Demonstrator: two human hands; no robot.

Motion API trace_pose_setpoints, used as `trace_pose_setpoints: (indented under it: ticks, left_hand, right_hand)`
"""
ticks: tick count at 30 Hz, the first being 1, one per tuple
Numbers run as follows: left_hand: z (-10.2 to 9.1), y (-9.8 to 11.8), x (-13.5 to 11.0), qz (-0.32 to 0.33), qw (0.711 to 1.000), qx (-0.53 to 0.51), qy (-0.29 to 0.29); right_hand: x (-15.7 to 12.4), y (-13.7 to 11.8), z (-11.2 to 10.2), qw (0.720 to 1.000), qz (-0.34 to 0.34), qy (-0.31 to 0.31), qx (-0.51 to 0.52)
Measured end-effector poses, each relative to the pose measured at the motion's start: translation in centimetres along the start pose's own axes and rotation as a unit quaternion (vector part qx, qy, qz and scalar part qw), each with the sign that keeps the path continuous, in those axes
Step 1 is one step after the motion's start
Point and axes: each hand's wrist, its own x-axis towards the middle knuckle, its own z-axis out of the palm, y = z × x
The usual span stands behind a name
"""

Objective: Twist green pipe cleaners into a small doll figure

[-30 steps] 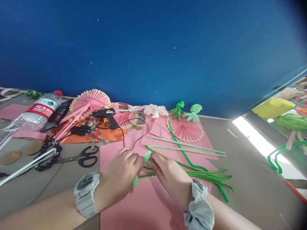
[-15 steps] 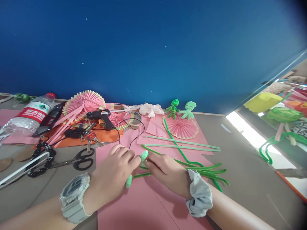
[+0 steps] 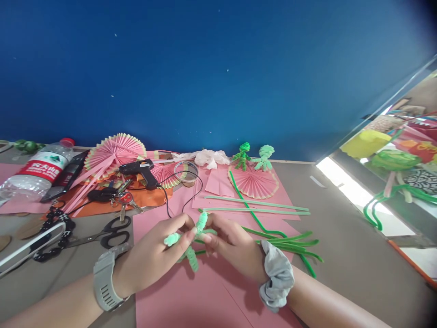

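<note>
A pale green pipe-cleaner figure (image 3: 192,258) with coiled, stubby limbs is held up between both hands over pink paper (image 3: 177,291). My left hand (image 3: 160,246) pinches its middle between thumb and fingers; one limb pokes out above the thumb and others stick out left and below. My right hand (image 3: 235,243) closes its thumb and fingertips on the figure's right side, where a short strand shows. Fingers cover part of its body. Loose darker green pipe cleaners (image 3: 290,246) lie beside and behind my right hand, with two pale green pipe cleaners (image 3: 256,209) farther back.
Two finished-looking pipe-cleaner figures (image 3: 262,158) stand on a pink paper fan (image 3: 254,182) by the blue wall. To the left lie scissors (image 3: 109,232), a black glue gun (image 3: 145,171) with its cord, keys (image 3: 126,199), a bead string (image 3: 51,253) and a plastic bottle (image 3: 37,168).
My left hand has rolled over, turning its thumb side up and exposing more of the figure's limbs. Both hands stay close together on the figure. The view has shifted slightly.
</note>
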Motion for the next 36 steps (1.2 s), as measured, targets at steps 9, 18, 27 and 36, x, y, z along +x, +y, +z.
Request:
trace_pose_setpoints:
  ticks: [9, 18, 27, 36]
  left_hand:
    - [0.2, -1.4, 0.1, 0.025, 0.994, 0.087, 0.066]
    - [-0.4, -1.6, 0.3, 0.074, 0.990, 0.108, 0.057]
    - [-0.3, -1.7, 0.2, 0.109, 0.989, 0.091, 0.042]
    - [-0.1, -1.7, 0.5, 0.030, 0.994, 0.079, 0.064]
  right_hand:
    - [0.1, -0.5, 0.2, 0.997, 0.040, -0.008, -0.063]
    - [-0.1, 0.2, 0.7, 0.996, 0.053, -0.035, 0.069]
    - [0.0, 0.8, 0.3, 0.979, 0.058, -0.102, 0.169]
    - [0.3, 1.0, 0.7, 0.993, 0.072, 0.001, 0.098]
